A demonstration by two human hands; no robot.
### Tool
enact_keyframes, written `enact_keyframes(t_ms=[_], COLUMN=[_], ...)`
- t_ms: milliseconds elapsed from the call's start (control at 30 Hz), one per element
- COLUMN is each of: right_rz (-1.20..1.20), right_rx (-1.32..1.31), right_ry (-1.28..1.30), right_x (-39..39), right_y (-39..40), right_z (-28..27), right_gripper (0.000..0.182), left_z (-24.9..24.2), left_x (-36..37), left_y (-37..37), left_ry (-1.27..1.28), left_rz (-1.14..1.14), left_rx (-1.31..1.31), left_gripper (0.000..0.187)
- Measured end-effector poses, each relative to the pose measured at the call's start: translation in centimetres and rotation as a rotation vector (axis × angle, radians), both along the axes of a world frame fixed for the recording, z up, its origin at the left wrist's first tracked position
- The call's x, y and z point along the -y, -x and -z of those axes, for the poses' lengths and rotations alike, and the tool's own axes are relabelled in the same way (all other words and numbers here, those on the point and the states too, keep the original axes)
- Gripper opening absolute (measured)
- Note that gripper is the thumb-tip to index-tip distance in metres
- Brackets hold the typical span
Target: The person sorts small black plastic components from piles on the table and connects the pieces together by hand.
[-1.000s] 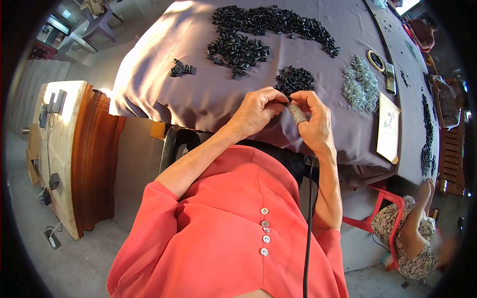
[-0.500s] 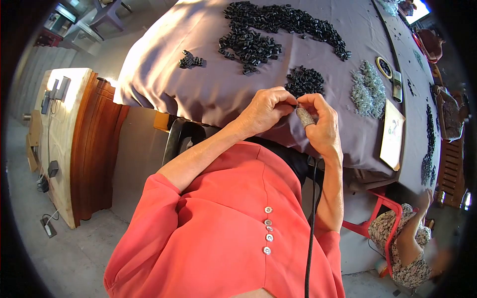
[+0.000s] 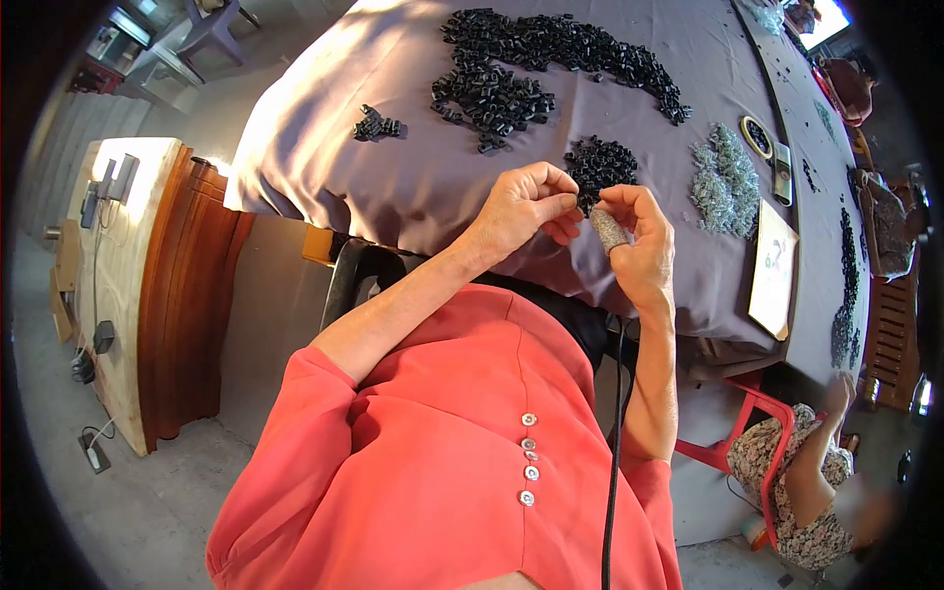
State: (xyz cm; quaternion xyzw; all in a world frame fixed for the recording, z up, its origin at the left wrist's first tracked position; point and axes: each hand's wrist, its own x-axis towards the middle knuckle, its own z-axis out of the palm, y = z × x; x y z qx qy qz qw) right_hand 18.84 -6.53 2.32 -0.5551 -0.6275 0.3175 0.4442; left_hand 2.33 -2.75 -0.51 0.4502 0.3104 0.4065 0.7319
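Note:
My left hand is held over the near edge of the cloth-covered table, thumb and forefinger pinched together. Whatever sits in that pinch is too small to make out. Close on its right, my right hand has its fingers curled in, with a speckled beige wrap around one digit. Anything between those fingertips is hidden or too small to name. A small gap separates the two hands. Just beyond them lies a small pile of black plastic pieces, partly covered by my fingers.
Larger heaps of black pieces spread farther back, with a little cluster to the left. Right of my hands are clear small parts, a tape roll and a card. Another person sits at right by a red chair.
My hands, which met at the fingertips, have drawn slightly apart. The left fingers shifted a little left and up; the right hand moved slightly right.

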Motion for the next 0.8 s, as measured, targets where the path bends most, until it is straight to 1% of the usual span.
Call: enact_keyframes(t_ms=[100,200,300,400,800], right_rz=[-0.016,-0.011,-0.01,-0.022,-0.011], right_rx=[0.025,0.066,0.086,0.102,0.182], right_ry=[-0.01,-0.023,-0.055,-0.072,-0.158], right_x=[0.3,0.5,0.5,0.5,0.6], right_y=[0.6,1.2,1.2,1.5,2.2], right_z=[-0.1,-0.7,-0.6,-0.5,-0.2], right_gripper=[0.027,0.028,0.029,0.029,0.029], left_z=[0.0,0.5,0.7,1.1,1.4], left_x=[0.0,-0.1,-0.1,-0.1,0.0], left_y=[0.0,0.0,0.0,-0.3,-0.4], left_ry=[0.058,0.045,0.005,0.041,0.074], left_rz=[-0.014,-0.009,-0.026,-0.087,-0.095], left_rx=[0.039,0.065,0.034,0.11,0.124], left_gripper=[0.009,0.016,0.011,0.012,0.014])
